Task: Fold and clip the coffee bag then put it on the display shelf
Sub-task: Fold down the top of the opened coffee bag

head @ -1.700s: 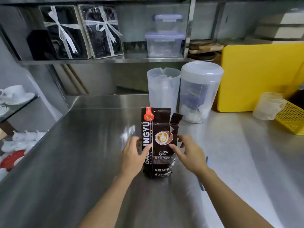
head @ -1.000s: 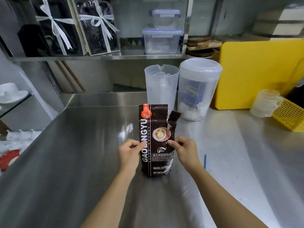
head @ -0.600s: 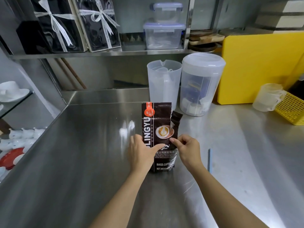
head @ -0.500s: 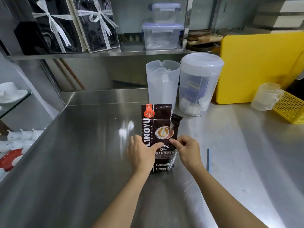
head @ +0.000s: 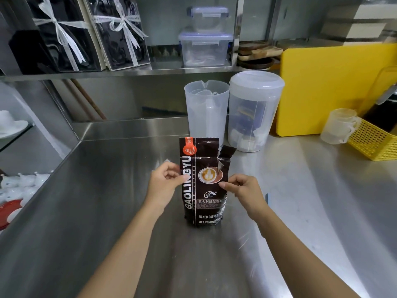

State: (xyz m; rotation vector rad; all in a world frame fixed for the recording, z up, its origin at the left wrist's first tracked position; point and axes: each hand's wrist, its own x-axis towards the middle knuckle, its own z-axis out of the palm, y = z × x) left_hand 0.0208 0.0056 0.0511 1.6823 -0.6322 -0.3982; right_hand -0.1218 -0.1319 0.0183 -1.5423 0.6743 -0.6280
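Note:
A dark brown coffee bag (head: 204,190) stands upright on the steel counter (head: 107,211). Its top right corner is torn open, and a flap sticks up there. My left hand (head: 164,187) pinches the bag's left edge about halfway up. My right hand (head: 243,190) pinches the right edge at the same height, thumb and forefinger together. A thin blue clip (head: 266,198) lies on the counter just right of my right wrist, mostly hidden. The steel display shelf (head: 129,73) runs along the wall above the counter.
Behind the bag stand a clear plastic jug (head: 206,108) and a lidded clear container (head: 253,108). A yellow board (head: 326,89) leans at the back right, with a yellow basket (head: 373,140) beside it. The shelf holds ribboned black boxes (head: 90,37) and stacked clear tubs (head: 205,39). White cups sit at far left.
My left hand has slid off the bag's front to its left edge and now pinches it. My right hand keeps its pinch on the right edge. The bag still stands upright.

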